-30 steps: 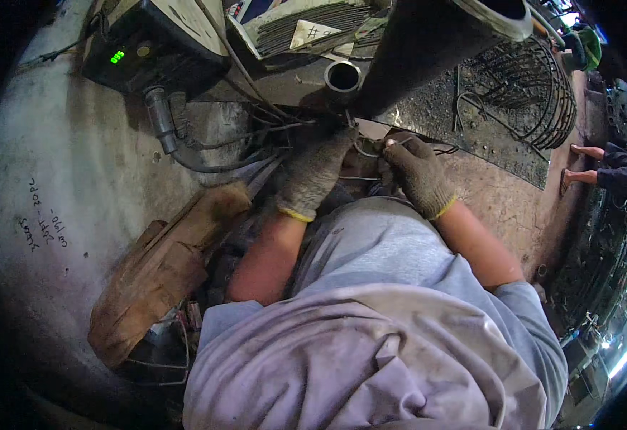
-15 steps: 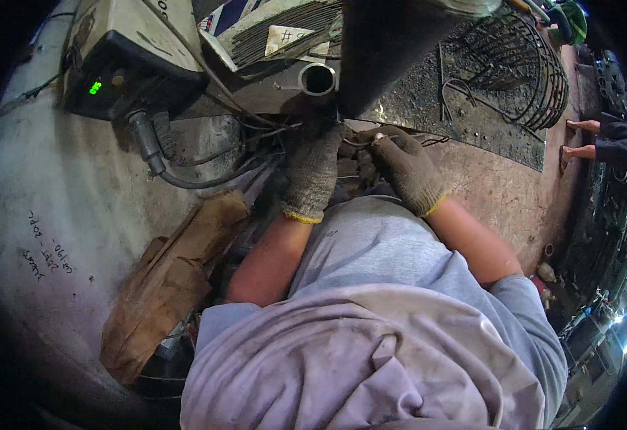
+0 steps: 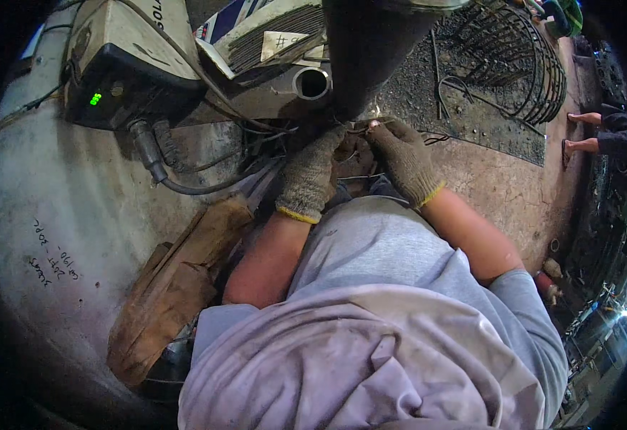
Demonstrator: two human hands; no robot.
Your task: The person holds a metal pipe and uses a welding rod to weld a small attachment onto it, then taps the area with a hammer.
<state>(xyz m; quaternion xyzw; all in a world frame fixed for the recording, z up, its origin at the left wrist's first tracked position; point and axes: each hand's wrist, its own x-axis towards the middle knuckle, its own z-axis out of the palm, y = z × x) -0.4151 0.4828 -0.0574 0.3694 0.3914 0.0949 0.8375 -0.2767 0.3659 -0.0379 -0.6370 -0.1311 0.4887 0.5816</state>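
Observation:
Both my hands wear knitted grey-brown work gloves with yellow cuffs and are close together in front of my body. My right hand (image 3: 405, 159) is closed in a pinch, its bare thumb tip showing, on a thin metal rod (image 3: 360, 130) that runs toward the left hand. My left hand (image 3: 310, 175) is curled at the shadowed end of that rod; its fingertips are partly hidden, so what they grip is unclear. Just beyond the hands hangs a large dark tapering shape (image 3: 371, 54), covering part of the bench. An open-ended metal pipe (image 3: 312, 84) is beyond my left hand.
At far left sits a power unit (image 3: 123, 79) with a green display and a thick cable (image 3: 199, 187). Bent bar rings (image 3: 550, 75) lie on a gritty metal plate (image 3: 493, 136) at right. A brown cloth bundle (image 3: 177, 294) is beside my left arm. Another person's legs (image 3: 584, 145) show far right.
The dark shape and the pipe sit slightly further left in view. My right hand has moved slightly up and left, nearer the left hand, still pinching the rod.

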